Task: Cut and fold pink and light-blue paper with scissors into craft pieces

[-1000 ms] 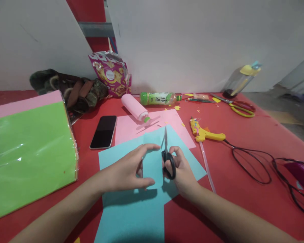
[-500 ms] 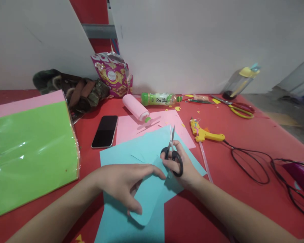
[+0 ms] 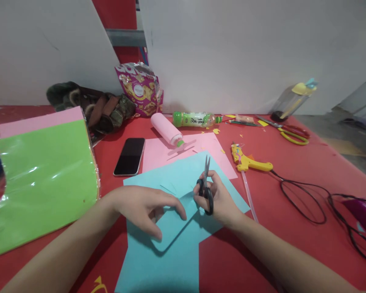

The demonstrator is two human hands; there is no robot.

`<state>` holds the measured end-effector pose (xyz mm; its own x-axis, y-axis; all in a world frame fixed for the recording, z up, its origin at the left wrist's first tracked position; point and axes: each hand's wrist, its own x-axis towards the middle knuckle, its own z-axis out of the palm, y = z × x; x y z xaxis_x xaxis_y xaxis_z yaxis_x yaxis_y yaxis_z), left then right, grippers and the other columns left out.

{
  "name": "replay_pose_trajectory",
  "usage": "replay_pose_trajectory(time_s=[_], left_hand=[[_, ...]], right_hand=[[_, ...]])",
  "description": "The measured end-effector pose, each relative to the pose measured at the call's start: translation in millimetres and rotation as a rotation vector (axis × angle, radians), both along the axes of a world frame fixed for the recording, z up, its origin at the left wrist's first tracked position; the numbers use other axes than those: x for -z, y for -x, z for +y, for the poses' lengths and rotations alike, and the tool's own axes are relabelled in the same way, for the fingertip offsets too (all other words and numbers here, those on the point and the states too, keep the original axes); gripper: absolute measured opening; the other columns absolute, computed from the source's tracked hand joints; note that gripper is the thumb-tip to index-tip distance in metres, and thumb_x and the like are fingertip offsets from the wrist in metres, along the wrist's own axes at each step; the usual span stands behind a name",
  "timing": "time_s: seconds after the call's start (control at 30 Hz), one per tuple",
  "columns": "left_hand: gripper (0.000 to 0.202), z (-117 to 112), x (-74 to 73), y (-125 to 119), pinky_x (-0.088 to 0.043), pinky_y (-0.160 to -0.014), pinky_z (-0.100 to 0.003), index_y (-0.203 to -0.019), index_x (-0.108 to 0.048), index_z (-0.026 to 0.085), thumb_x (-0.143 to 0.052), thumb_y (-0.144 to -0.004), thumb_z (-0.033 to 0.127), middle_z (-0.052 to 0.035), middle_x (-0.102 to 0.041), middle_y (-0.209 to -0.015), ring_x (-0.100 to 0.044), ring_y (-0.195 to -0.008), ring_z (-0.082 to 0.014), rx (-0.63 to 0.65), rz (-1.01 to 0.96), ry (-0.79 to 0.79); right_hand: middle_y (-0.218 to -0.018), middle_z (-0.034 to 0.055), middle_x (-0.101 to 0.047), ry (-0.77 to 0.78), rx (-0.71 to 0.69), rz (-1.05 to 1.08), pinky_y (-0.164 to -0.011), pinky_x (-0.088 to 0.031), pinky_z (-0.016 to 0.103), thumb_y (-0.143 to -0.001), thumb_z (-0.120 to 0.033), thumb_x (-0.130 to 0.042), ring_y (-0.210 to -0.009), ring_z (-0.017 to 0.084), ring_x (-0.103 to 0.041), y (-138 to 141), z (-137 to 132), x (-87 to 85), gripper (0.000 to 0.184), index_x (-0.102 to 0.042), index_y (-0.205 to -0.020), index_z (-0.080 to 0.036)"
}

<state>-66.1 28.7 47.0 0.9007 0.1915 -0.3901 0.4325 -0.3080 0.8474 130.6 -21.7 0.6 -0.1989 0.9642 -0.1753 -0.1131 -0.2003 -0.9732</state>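
Note:
My left hand (image 3: 142, 207) rests with its fingers bent down on a cut flap of light blue paper (image 3: 171, 221). The flap lies on the large light blue sheet (image 3: 167, 260) spread over the red table. My right hand (image 3: 218, 199) grips black-handled scissors (image 3: 205, 185), blades together and pointing away from me, just right of the flap's upper corner. A pink sheet (image 3: 164, 152) lies under the blue sheet's far edge.
A phone (image 3: 129, 156), pink glue bottle (image 3: 166, 129) and green-capped drink bottle (image 3: 197, 119) lie beyond the paper. A yellow glue gun (image 3: 248, 160) with black cord (image 3: 308, 201) sits right. Wrapped green and pink paper (image 3: 42, 179) lies left. Yellow-handled scissors (image 3: 291, 133) rest far right.
The blue flap, held upright a second ago, has been laid down onto the sheet under my left hand. My right hand with the scissors has shifted slightly right, blades shut.

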Motion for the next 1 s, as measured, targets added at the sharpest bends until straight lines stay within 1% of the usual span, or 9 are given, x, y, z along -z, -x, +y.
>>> replay_pose_trajectory(time_s=[0.07,0.2,0.37,0.43,0.5,0.6,0.7,0.87,1.0], left_hand=[[0.035,4.3,-3.1,4.6,-0.044,-0.055,-0.018,-0.101,-0.057,0.021,-0.063,-0.067,0.027,-0.0019,-0.057,-0.086,-0.053,-0.064,-0.0116,-0.003,0.009,-0.036],[0.012,7.8,-6.8,8.5,-0.044,-0.062,-0.021,-0.077,-0.053,0.016,-0.053,-0.076,0.028,-0.0013,-0.056,-0.076,-0.054,-0.068,-0.0125,-0.161,0.089,-0.122],[0.019,-6.1,2.1,-9.7,-0.044,-0.069,-0.026,-0.096,-0.047,0.016,-0.042,-0.083,0.029,-0.0059,-0.057,-0.095,-0.056,-0.079,-0.0151,-0.403,0.049,-0.359],[0.025,-14.5,9.4,-21.4,-0.042,-0.074,-0.031,-0.103,-0.047,0.016,-0.038,-0.085,0.031,-0.0081,-0.059,-0.097,-0.056,-0.085,-0.0193,-0.413,0.051,-0.486],[0.027,-21.8,17.5,-31.7,-0.041,-0.072,-0.034,-0.094,-0.051,0.016,-0.031,-0.088,0.032,-0.0087,-0.061,-0.090,-0.055,-0.085,-0.0226,-0.389,0.074,-0.582],[0.033,-29.2,28.6,-41.5,-0.039,-0.062,-0.030,-0.077,-0.050,0.016,-0.023,-0.090,0.030,-0.0054,-0.059,-0.073,-0.056,-0.068,-0.0193,-0.474,0.108,-0.639],[0.033,-32.5,35.4,-45.3,-0.036,-0.055,-0.028,-0.074,-0.048,0.017,-0.022,-0.091,0.027,-0.0031,-0.057,-0.067,-0.054,-0.060,-0.0170,-0.553,0.132,-0.651],[0.028,-31.2,33.9,-44.8,-0.034,-0.054,-0.028,-0.075,-0.049,0.017,-0.026,-0.090,0.022,-0.0045,-0.059,-0.068,-0.055,-0.061,-0.0187,-0.513,0.190,-0.718],[0.025,-24.9,25.1,-37.9,-0.033,-0.053,-0.027,-0.075,-0.050,0.016,-0.028,-0.088,0.020,-0.0056,-0.060,-0.069,-0.056,-0.063,-0.0199,-0.451,0.206,-0.780]], right_hand=[[-0.064,-0.0089,-0.051,-0.033,0.069,-0.029,-0.046,-0.033,0.019,-0.059,-0.013,-0.058,-0.048,0.005,-0.043,-0.1,0.7,3.1,0.040,-0.033,-0.088,-0.024],[-0.065,-0.0083,-0.049,-0.083,0.175,-0.096,-0.049,-0.034,0.021,-0.060,-0.015,-0.058,-0.053,0.007,-0.045,0.2,1.1,8.1,0.039,-0.033,-0.089,-0.024],[-0.067,-0.0072,-0.049,-0.157,0.187,-0.162,-0.051,-0.035,0.022,-0.062,-0.016,-0.056,-0.056,0.008,-0.046,1.6,-1.6,9.2,0.038,-0.033,-0.091,-0.024],[-0.068,-0.0064,-0.049,-0.182,0.178,-0.176,-0.050,-0.035,0.022,-0.064,-0.016,-0.055,-0.056,0.008,-0.046,1.9,-2.6,9.8,0.037,-0.033,-0.091,-0.024],[-0.068,-0.0062,-0.049,-0.199,0.183,-0.181,-0.048,-0.034,0.021,-0.065,-0.016,-0.055,-0.055,0.008,-0.045,2.1,-3.2,11.4,0.037,-0.032,-0.092,-0.025],[-0.069,-0.0061,-0.049,-0.235,0.200,-0.186,-0.047,-0.033,0.021,-0.065,-0.016,-0.055,-0.054,0.008,-0.045,2.0,-3.3,15.0,0.036,-0.032,-0.092,-0.025],[-0.069,-0.0058,-0.049,-0.249,0.206,-0.195,-0.049,-0.034,0.021,-0.065,-0.017,-0.055,-0.056,0.008,-0.046,1.7,-3.0,17.5,0.036,-0.032,-0.092,-0.024],[-0.067,-0.0069,-0.048,-0.196,0.190,-0.168,-0.052,-0.035,0.022,-0.066,-0.019,-0.056,-0.056,0.008,-0.045,2.4,-2.4,13.8,0.036,-0.032,-0.092,-0.024],[-0.061,-0.0087,-0.045,-0.104,0.097,-0.069,-0.051,-0.035,0.022,-0.069,-0.029,-0.058,-0.051,0.007,-0.043,3.1,-2.6,8.8,0.034,-0.033,-0.090,-0.024]])
